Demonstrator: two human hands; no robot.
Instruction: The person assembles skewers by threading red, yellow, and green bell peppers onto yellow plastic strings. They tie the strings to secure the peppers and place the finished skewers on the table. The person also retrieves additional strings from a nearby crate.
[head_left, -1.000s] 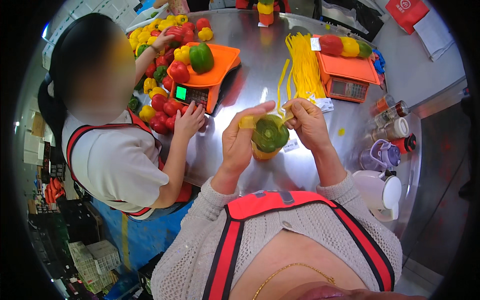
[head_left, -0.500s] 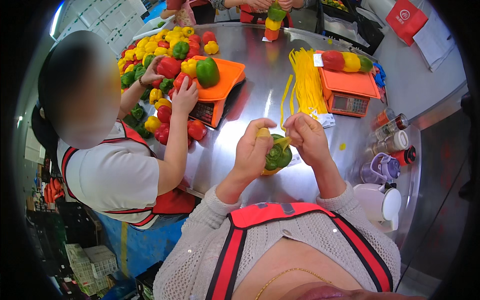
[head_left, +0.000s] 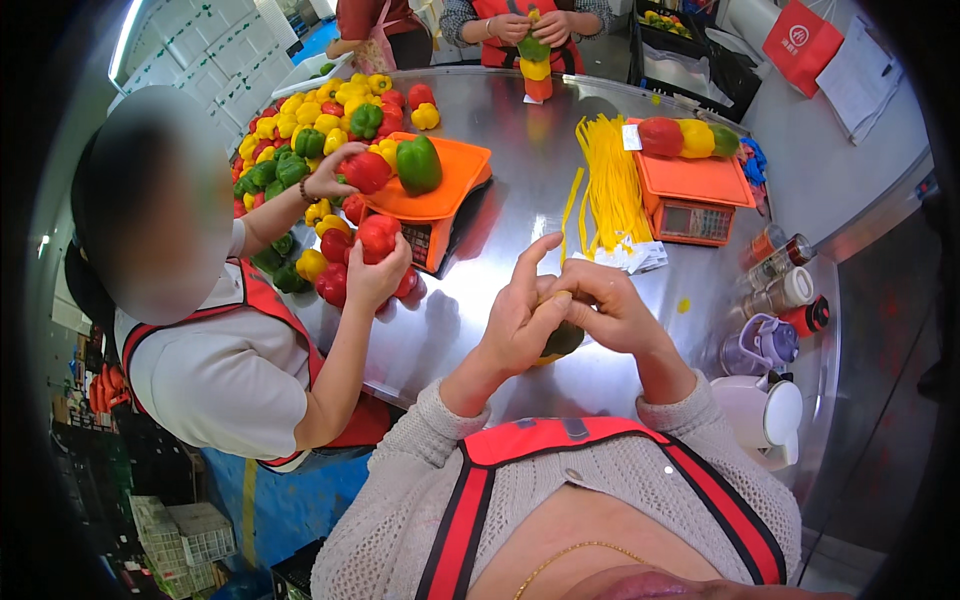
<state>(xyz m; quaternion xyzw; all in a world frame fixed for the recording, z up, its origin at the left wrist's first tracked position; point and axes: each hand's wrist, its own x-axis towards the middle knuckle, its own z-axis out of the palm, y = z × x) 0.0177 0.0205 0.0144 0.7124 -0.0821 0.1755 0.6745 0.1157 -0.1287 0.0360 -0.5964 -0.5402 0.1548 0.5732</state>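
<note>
Two orange scales (head_left: 700, 190), heap of peppers (head_left: 320, 125), yellow strips (head_left: 610, 185), white jug (head_left: 765, 412); steel table (head_left: 520, 120)

One camera only, worn on the person's head, looking steeply down and forward over their own chest. It sits close to the left hand (head_left: 517, 322) and right hand (head_left: 612, 313), which meet near the picture's middle. Beyond the hands the steel table (head_left: 520, 215) stretches away; left of them stands a co-worker (head_left: 210, 330). The fisheye lens bends the table's edges toward the dark rim.
</note>
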